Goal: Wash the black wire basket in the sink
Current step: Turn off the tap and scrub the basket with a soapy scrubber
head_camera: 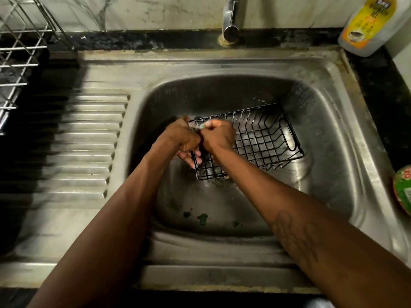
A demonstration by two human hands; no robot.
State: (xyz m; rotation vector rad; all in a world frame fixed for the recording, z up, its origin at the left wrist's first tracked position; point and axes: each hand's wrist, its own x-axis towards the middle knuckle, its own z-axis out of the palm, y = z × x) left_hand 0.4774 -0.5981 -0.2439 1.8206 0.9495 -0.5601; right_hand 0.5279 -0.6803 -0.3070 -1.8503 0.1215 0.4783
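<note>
The black wire basket [262,138] lies tilted in the steel sink [329,121], its right end with a wire handle. My left hand [183,138] grips the basket's left end, fingers curled under the rim. My right hand [219,135] is a fist just inside that same end, clutching a small pale green scrubber [203,126] against the wires. The scrubber is mostly hidden and blurred.
A chrome tap [231,21] stands behind the basin. A dish soap bottle [369,25] stands at the back right, a green-lidded container [403,190] at the right edge. A metal drying rack [20,58] sits at the left beyond the ribbed drainboard [89,141]. Green bits [202,217] lie in the basin.
</note>
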